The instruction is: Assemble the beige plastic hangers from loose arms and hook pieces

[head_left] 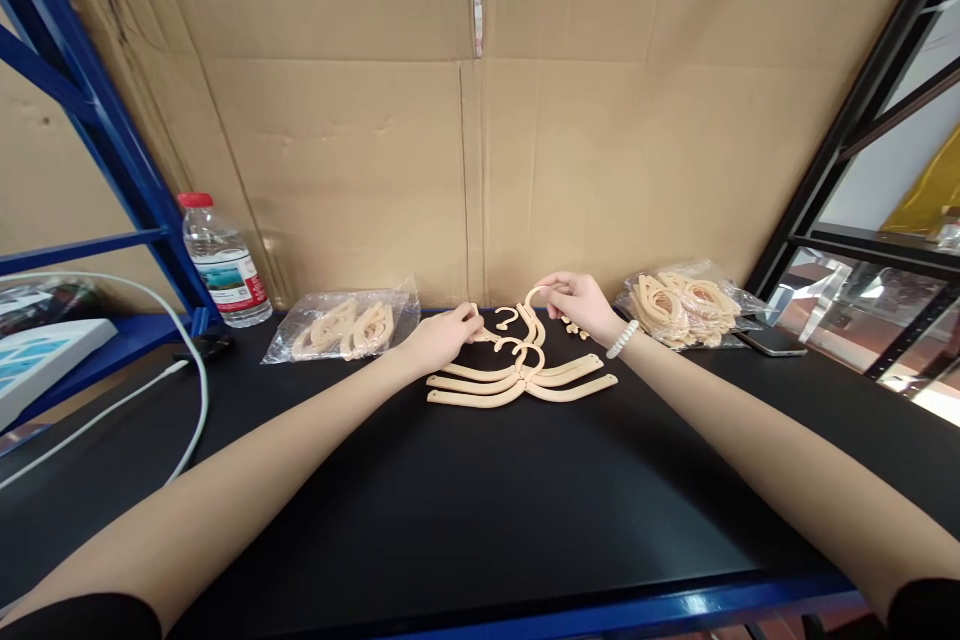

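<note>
Beige clothes hangers [480,399] lie stacked in the middle of the black table, their arms spread to both sides and their hooks pointing away from me. My left hand [442,335] is behind their left arms, fingers pinched on a beige hanger piece [484,333]. Farther right, my right hand [583,306] has thumb and fingers closed on a curved beige hanger hook [529,296]. Between the hands lies a loose hook [508,317]. Small beige parts [574,328] sit beside my right hand, partly hidden by it.
Clear bags of beige hanger parts lie at left [341,325] and right [679,308]. A phone [772,342] rests by the right bag. A water bottle [225,265] and a white cable [204,390] are on the left. Tall cardboard [360,150] closes off the back.
</note>
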Motion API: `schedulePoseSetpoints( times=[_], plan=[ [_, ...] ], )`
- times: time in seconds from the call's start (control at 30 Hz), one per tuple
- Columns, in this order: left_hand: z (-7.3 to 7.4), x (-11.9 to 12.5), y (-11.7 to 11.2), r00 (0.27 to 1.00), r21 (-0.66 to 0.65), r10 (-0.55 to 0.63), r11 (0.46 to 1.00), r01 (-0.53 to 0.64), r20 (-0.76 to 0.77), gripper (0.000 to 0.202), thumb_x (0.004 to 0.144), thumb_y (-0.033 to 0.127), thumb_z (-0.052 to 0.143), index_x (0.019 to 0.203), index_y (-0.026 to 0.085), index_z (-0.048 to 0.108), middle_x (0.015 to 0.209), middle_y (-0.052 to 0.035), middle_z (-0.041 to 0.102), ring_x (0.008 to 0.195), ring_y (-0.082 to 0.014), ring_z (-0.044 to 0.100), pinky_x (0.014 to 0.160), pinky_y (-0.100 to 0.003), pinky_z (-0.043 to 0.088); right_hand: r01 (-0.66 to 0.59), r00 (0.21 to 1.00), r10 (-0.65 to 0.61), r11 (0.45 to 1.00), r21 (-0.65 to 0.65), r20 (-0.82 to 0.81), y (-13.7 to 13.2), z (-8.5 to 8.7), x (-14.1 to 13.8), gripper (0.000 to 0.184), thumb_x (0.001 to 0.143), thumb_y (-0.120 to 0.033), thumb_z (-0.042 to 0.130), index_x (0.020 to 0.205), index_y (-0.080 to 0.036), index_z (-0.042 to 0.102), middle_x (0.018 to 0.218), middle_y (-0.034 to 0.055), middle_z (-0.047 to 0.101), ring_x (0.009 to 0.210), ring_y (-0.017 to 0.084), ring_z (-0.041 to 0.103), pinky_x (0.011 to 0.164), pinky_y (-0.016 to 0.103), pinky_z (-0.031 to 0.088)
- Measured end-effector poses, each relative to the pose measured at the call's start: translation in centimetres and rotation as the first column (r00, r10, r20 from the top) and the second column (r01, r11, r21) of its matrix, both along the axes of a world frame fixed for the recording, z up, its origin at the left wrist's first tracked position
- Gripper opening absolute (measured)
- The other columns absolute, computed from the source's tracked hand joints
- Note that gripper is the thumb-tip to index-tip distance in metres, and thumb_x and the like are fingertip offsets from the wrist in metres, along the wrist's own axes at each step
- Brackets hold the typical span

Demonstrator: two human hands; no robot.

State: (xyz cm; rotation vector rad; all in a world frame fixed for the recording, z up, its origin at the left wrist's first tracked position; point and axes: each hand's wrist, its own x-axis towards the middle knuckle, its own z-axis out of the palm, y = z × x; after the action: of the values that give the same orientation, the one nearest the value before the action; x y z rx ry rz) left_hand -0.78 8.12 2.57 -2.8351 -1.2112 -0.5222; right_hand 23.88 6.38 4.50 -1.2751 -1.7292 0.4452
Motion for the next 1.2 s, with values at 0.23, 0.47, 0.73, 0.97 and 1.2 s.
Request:
schedulePoseSetpoints(
  times=[0.23, 0.47, 0.73, 0.97, 1.2],
  plan=[
    [1.1, 0.3, -2.1, 0.983, 0.025, -0.113, 0.994, 0.111, 0.144, 0.022, 0.088, 0.007, 0.038, 0.095, 0.02, 0.054, 0.093, -0.004, 0.062, 0.082, -0.0171, 0.062, 0.077, -0.029, 0.049, -0.109, 0.977, 0.099, 0.993, -0.046, -0.19, -5.7, -0.1, 1.3, 0.02, 0.081, -0.034, 0.055, 0.089, -0.016, 0.061, 0.079, 0.0075, 0.071, 0.07, 0.017, 0.066, 0.06, 0.027, 0.051],
    [0.4, 0.1, -8.2, 0.806, -0.197, -0.175, 0.92, 0.338, 0.565, 0.021, 0.096, 0.03, 0.043, 0.095, 0.018, 0.061, 0.104, -0.0067, 0.066, 0.092, -0.017, 0.065, 0.082, -0.029, 0.053, -0.044, 0.995, 0.055, 0.991, 0.129, -0.086, -7.6, -1.9, 1.1, 0.022, 0.08, -0.039, 0.067, 0.079, -0.02, 0.054, 0.081, 0.0043, 0.067, 0.08, 0.021, 0.066, 0.065, 0.032, 0.053],
    [-1.9, 1.8, -9.6, 0.545, -0.393, 0.08, 0.78, 0.487, 0.834, 0.022, 0.083, 0.024, 0.066, 0.077, 0.02, 0.045, 0.078, 0.0019, 0.056, 0.075, -0.0133, 0.062, 0.07, -0.028, 0.055, -0.235, 0.916, 0.223, 0.972, 0.005, -0.333, -8.2, -2.8, 0.0, 0.035, 0.081, -0.038, 0.067, 0.106, -0.023, 0.048, 0.08, 0.0015, 0.064, 0.071, 0.018, 0.065, 0.057, 0.03, 0.057],
    [-2.1, 2.0, -10.0, 0.39, -0.438, 0.254, 0.737, 0.514, 0.885, 0.04, 0.072, 0.023, 0.078, 0.08, 0.022, 0.038, 0.077, 0.0062, 0.052, 0.07, -0.0105, 0.06, 0.065, -0.027, 0.057, -0.317, 0.845, 0.18, 0.927, -0.201, -0.504, -9.2, -2.6, -0.5, 0.036, 0.074, -0.036, 0.076, 0.1, -0.015, 0.061, 0.086, 0.0082, 0.073, 0.072, 0.016, 0.067, 0.066, 0.029, 0.055],
    [-2.2, 2.9, -11.2, 0.472, -0.562, 0.333, 0.643, 0.52, 0.817, 0.036, 0.071, 0.024, 0.078, 0.1, 0.019, 0.057, 0.103, -0.0041, 0.066, 0.089, -0.0183, 0.067, 0.079, -0.034, 0.058, -0.338, 0.81, 0.175, 0.919, -0.202, -0.559, -9.2, -2.9, -1.2, 0.041, 0.068, -0.03, 0.081, 0.1, -0.019, 0.057, 0.083, 0.0039, 0.073, 0.066, 0.016, 0.069, 0.06, 0.028, 0.056]
  ],
)
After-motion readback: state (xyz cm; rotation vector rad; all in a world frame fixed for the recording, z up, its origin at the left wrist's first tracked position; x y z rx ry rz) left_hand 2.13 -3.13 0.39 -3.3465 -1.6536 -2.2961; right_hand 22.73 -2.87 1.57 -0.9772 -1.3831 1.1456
